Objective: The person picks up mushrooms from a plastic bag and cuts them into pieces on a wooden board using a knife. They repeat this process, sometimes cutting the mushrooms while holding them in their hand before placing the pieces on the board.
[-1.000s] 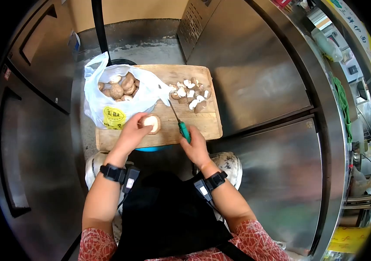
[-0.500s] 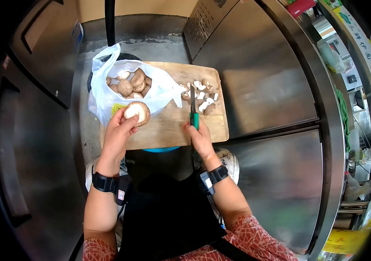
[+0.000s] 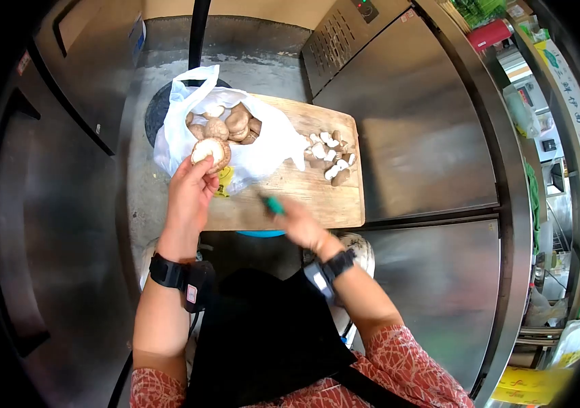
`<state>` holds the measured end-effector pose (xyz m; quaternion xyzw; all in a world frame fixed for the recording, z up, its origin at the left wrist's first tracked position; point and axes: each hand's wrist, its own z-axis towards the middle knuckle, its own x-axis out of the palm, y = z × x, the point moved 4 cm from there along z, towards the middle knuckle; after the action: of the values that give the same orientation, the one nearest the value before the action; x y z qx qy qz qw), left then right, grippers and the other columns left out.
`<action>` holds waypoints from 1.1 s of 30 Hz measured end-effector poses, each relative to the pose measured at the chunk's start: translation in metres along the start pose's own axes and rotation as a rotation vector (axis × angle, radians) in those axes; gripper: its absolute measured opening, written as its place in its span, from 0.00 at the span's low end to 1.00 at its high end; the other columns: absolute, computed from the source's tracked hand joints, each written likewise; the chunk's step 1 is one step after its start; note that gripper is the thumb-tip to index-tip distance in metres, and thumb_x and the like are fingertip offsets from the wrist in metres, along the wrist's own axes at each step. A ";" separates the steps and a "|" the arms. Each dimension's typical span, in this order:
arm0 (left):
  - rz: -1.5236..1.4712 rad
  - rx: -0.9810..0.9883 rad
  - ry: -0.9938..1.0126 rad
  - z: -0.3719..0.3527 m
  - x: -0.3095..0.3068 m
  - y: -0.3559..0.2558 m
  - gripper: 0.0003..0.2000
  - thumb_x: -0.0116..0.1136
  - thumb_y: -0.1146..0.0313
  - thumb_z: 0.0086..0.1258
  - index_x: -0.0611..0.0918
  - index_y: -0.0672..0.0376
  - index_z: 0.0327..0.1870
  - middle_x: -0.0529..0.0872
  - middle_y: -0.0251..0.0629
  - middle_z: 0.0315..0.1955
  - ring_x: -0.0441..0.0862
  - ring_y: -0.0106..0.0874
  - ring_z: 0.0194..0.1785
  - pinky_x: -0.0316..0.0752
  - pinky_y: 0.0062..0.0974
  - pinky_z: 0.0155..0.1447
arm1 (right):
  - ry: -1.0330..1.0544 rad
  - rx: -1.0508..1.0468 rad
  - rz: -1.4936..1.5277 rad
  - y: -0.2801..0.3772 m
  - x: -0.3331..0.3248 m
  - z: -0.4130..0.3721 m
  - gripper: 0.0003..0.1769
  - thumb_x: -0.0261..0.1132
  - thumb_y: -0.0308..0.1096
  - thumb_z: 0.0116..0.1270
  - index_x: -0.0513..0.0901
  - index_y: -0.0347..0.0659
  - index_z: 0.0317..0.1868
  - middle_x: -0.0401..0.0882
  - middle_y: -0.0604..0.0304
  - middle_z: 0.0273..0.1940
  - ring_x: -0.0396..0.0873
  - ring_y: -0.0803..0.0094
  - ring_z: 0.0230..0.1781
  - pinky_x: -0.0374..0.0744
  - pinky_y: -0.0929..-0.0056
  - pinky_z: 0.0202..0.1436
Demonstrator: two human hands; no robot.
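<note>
My left hand (image 3: pixel 191 194) pinches a brown mushroom (image 3: pixel 213 154), its pale underside partly showing, in front of the open bag. Blurred by motion, my right hand (image 3: pixel 301 224) is closed round the green handle of a knife (image 3: pixel 273 204); the blade is smeared and hard to make out. A white plastic bag (image 3: pixel 266 149) holding several whole mushrooms (image 3: pixel 237 122) rests on the left part of a wooden cutting board (image 3: pixel 303 204). Cut mushroom pieces with white ends (image 3: pixel 331 155) lie in a small heap at the board's right side.
Steel cabinet doors (image 3: pixel 412 115) stand close on the right, and another steel unit (image 3: pixel 65 204) is on the left. Part of a blue object (image 3: pixel 261 234) shows beneath the board's near edge. A dark round container (image 3: pixel 157 115) sits behind the bag.
The knife has swung from above the cut pieces to the left, towards the left hand. The left hand keeps the mushroom, now nearer the bag's opening. The view has shifted slightly.
</note>
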<state>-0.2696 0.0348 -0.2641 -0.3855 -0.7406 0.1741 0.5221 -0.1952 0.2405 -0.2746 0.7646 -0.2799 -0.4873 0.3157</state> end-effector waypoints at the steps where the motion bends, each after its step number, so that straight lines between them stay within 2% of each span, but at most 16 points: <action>1: -0.003 -0.004 0.003 0.001 0.001 -0.001 0.14 0.59 0.70 0.67 0.76 0.59 0.52 0.80 0.30 0.40 0.74 0.18 0.39 0.72 0.16 0.42 | 0.172 -0.144 -0.089 0.006 0.015 -0.012 0.22 0.58 0.32 0.63 0.74 0.42 0.59 0.78 0.48 0.47 0.76 0.60 0.49 0.73 0.65 0.56; 2: -0.003 -0.008 0.004 0.002 0.002 -0.002 0.14 0.59 0.70 0.67 0.76 0.59 0.52 0.80 0.30 0.40 0.74 0.18 0.38 0.72 0.16 0.42 | 0.183 -0.221 0.093 0.022 0.026 -0.027 0.25 0.57 0.28 0.62 0.72 0.42 0.62 0.78 0.50 0.48 0.76 0.61 0.51 0.72 0.66 0.58; 6: -0.007 -0.014 0.040 0.005 -0.008 0.001 0.15 0.58 0.70 0.67 0.75 0.59 0.53 0.79 0.32 0.42 0.74 0.20 0.40 0.72 0.17 0.43 | -0.178 -0.153 0.115 0.033 -0.001 -0.020 0.27 0.59 0.25 0.58 0.70 0.35 0.61 0.73 0.42 0.58 0.70 0.50 0.61 0.67 0.63 0.66; 8: -0.018 -0.024 -0.004 0.002 -0.006 0.000 0.14 0.59 0.70 0.67 0.76 0.59 0.52 0.80 0.30 0.38 0.74 0.19 0.37 0.72 0.16 0.41 | -0.320 -0.239 -0.042 0.008 -0.006 0.004 0.20 0.58 0.26 0.59 0.73 0.28 0.53 0.68 0.38 0.61 0.63 0.45 0.65 0.63 0.62 0.69; 10: -0.016 -0.027 -0.028 0.002 -0.007 -0.002 0.14 0.59 0.70 0.66 0.76 0.59 0.52 0.80 0.30 0.38 0.74 0.19 0.37 0.72 0.16 0.41 | -0.431 -0.223 -0.246 -0.024 -0.003 0.026 0.17 0.59 0.26 0.59 0.75 0.30 0.48 0.70 0.39 0.59 0.66 0.45 0.62 0.66 0.61 0.66; 13: -0.002 -0.028 -0.035 0.006 -0.014 -0.004 0.14 0.59 0.70 0.67 0.76 0.59 0.53 0.79 0.31 0.40 0.74 0.20 0.37 0.72 0.16 0.41 | -0.254 -0.141 -0.128 0.014 0.007 0.022 0.15 0.59 0.27 0.58 0.76 0.33 0.47 0.73 0.41 0.54 0.70 0.45 0.56 0.70 0.59 0.61; 14: 0.001 -0.028 -0.035 0.006 -0.016 -0.005 0.14 0.59 0.70 0.67 0.76 0.59 0.53 0.79 0.31 0.39 0.74 0.20 0.37 0.72 0.16 0.41 | -0.117 -0.152 -0.048 0.028 0.017 0.012 0.15 0.59 0.27 0.58 0.76 0.36 0.46 0.76 0.45 0.45 0.75 0.49 0.47 0.73 0.60 0.54; 16: -0.017 -0.020 -0.033 0.008 -0.014 -0.007 0.14 0.59 0.70 0.66 0.76 0.59 0.52 0.80 0.30 0.38 0.74 0.19 0.35 0.72 0.14 0.39 | 0.156 -0.206 0.248 0.031 0.034 -0.006 0.13 0.59 0.27 0.58 0.76 0.37 0.45 0.75 0.47 0.39 0.76 0.53 0.42 0.74 0.62 0.51; 19: -0.052 -0.005 -0.035 0.008 -0.011 -0.008 0.13 0.60 0.71 0.65 0.77 0.59 0.50 0.80 0.29 0.35 0.74 0.17 0.33 0.72 0.13 0.36 | -0.032 -0.155 0.187 0.043 0.014 -0.019 0.13 0.59 0.28 0.58 0.76 0.37 0.44 0.76 0.48 0.39 0.76 0.56 0.41 0.74 0.65 0.51; 20: -0.045 -0.011 -0.032 0.008 -0.012 -0.007 0.13 0.60 0.71 0.65 0.77 0.59 0.50 0.80 0.29 0.35 0.74 0.17 0.33 0.72 0.13 0.36 | -0.130 -0.132 0.170 0.027 0.007 -0.013 0.13 0.59 0.28 0.58 0.75 0.36 0.44 0.77 0.47 0.41 0.76 0.52 0.43 0.74 0.64 0.51; 22: -0.034 -0.019 -0.031 0.009 -0.011 -0.005 0.13 0.60 0.71 0.65 0.77 0.59 0.50 0.80 0.29 0.35 0.74 0.17 0.33 0.72 0.13 0.36 | -0.331 -0.285 -0.011 0.014 -0.011 0.001 0.13 0.59 0.28 0.58 0.75 0.36 0.45 0.78 0.46 0.43 0.76 0.49 0.45 0.74 0.63 0.52; 25: -0.035 -0.025 -0.047 0.009 -0.008 -0.005 0.13 0.60 0.71 0.65 0.76 0.59 0.50 0.80 0.29 0.35 0.74 0.17 0.33 0.72 0.13 0.36 | -0.469 -0.341 -0.128 0.006 -0.007 0.021 0.15 0.60 0.28 0.58 0.76 0.36 0.46 0.77 0.45 0.45 0.74 0.45 0.46 0.74 0.62 0.52; 28: -0.030 -0.022 -0.071 0.008 -0.009 -0.008 0.13 0.61 0.71 0.65 0.76 0.58 0.50 0.80 0.29 0.35 0.74 0.17 0.33 0.72 0.13 0.36 | -0.044 -0.108 -0.039 0.025 0.020 0.010 0.17 0.59 0.31 0.61 0.77 0.34 0.50 0.79 0.50 0.45 0.77 0.58 0.46 0.73 0.69 0.55; 30: -0.021 -0.017 -0.091 0.010 -0.012 -0.009 0.13 0.61 0.71 0.65 0.76 0.58 0.50 0.80 0.29 0.35 0.74 0.17 0.33 0.72 0.12 0.36 | 0.308 -0.108 0.214 0.034 0.037 -0.012 0.14 0.61 0.29 0.60 0.78 0.36 0.47 0.81 0.50 0.41 0.79 0.59 0.44 0.74 0.67 0.53; 31: -0.024 -0.015 -0.082 0.011 -0.012 -0.008 0.13 0.61 0.71 0.65 0.76 0.58 0.50 0.80 0.29 0.35 0.74 0.17 0.33 0.72 0.12 0.36 | 0.473 -0.100 0.462 0.039 0.042 -0.025 0.12 0.59 0.30 0.62 0.79 0.37 0.47 0.81 0.54 0.37 0.79 0.66 0.42 0.75 0.69 0.52; 33: -0.025 -0.016 -0.062 0.013 -0.015 -0.006 0.14 0.61 0.71 0.65 0.76 0.59 0.50 0.80 0.29 0.35 0.75 0.17 0.33 0.72 0.12 0.35 | 0.244 -0.135 0.392 0.034 0.028 -0.027 0.13 0.58 0.29 0.63 0.79 0.37 0.47 0.81 0.54 0.38 0.79 0.66 0.42 0.75 0.69 0.51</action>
<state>-0.2815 0.0222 -0.2750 -0.3747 -0.7627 0.1737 0.4978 -0.1645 0.2040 -0.2564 0.7259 -0.3497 -0.3383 0.4861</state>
